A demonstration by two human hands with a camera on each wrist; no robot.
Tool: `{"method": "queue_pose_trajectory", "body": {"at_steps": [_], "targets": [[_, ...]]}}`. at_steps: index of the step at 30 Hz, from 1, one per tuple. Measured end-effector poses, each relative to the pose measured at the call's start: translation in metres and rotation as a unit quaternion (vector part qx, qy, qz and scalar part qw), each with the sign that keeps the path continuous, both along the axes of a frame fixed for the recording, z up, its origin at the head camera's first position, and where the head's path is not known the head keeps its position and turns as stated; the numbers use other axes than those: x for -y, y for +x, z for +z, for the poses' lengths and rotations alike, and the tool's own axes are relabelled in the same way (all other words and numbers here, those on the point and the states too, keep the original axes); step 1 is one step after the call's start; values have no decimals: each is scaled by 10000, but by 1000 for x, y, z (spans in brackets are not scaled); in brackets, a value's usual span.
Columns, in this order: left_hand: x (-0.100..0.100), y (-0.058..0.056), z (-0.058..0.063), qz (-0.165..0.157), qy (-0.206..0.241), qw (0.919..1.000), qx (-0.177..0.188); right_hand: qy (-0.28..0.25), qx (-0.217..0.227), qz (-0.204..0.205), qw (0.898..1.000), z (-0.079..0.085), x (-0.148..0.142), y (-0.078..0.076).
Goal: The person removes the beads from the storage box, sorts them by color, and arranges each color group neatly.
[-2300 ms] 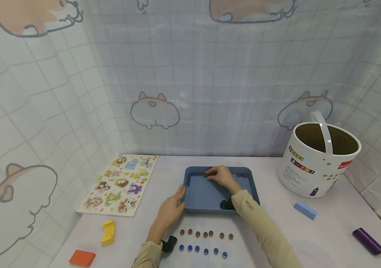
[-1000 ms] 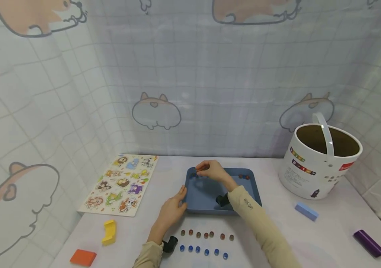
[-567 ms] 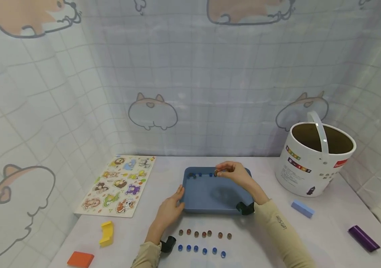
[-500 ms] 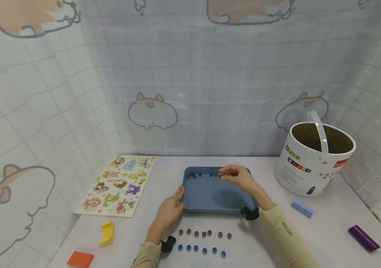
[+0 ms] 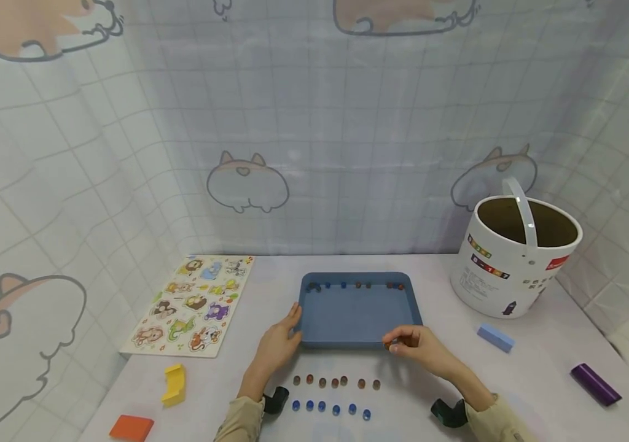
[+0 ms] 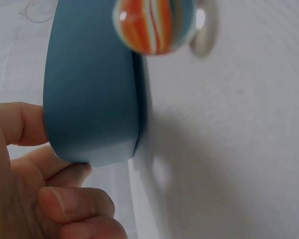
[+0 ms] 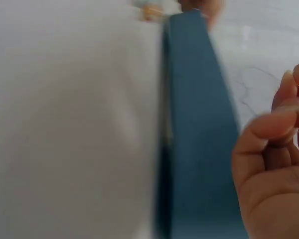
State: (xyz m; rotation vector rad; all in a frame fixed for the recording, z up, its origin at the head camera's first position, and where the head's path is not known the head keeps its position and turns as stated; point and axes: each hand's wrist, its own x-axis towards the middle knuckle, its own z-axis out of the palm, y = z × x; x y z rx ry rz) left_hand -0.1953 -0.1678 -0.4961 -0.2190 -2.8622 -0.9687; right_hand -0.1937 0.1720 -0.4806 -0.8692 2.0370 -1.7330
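A blue-grey tray [image 5: 359, 325] lies on the table, with several small marbles [image 5: 368, 285] along its far wall. My left hand [image 5: 274, 350] holds the tray's near left corner, its thumb over the rim in the left wrist view and fingers against the outside. My right hand [image 5: 425, 351] pinches a reddish-brown marble [image 5: 387, 345] between thumb and fingertips, just above the tray's near right edge. On the table in front are a row of brown and reddish marbles [image 5: 322, 382] and a row of blue marbles [image 5: 322, 406]. One orange-striped marble [image 6: 149, 25] shows close up in the left wrist view.
An animal puzzle board [image 5: 193, 307] lies at the left. Nearer are a yellow block [image 5: 174, 385] and an orange block [image 5: 131, 428]. To the right stand a white bucket [image 5: 508, 270], with a light-blue block [image 5: 495, 337] and a purple block [image 5: 595, 385] lying before it.
My right hand has gone from the tray's back left, along the far wall, to its near right edge with a marble. Marbles along the far wall are now uncovered. My left hand stays put.
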Motion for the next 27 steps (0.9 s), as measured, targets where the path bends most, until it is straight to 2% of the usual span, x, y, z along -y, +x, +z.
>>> {"method": "queue_pose_trajectory", "body": {"at_steps": [4, 11, 17, 19, 22, 27], "targets": [[0, 0, 3, -24, -14, 10000, -2, 299, -17, 266, 9992, -12, -2, 13], [2, 0, 6, 32, 27, 10000, -24, 921, -39, 140, 9956, -27, -2, 16], [3, 0, 5, -16, 9, 10000, -13, 1360, -900, 216, 9864, -34, 4, 18], [3, 0, 5, -21, 33, 10000, -26, 1396, -1053, 237, 9843, -33, 6, 19], [2, -1, 3, -47, 57, 10000, -38, 1428, -1042, 252, 9839, -26, 4, 21], [0, -1, 1, -49, 17, 10000, -46, 1137, -793, 279, 9900, -3, -3, 17]]}}
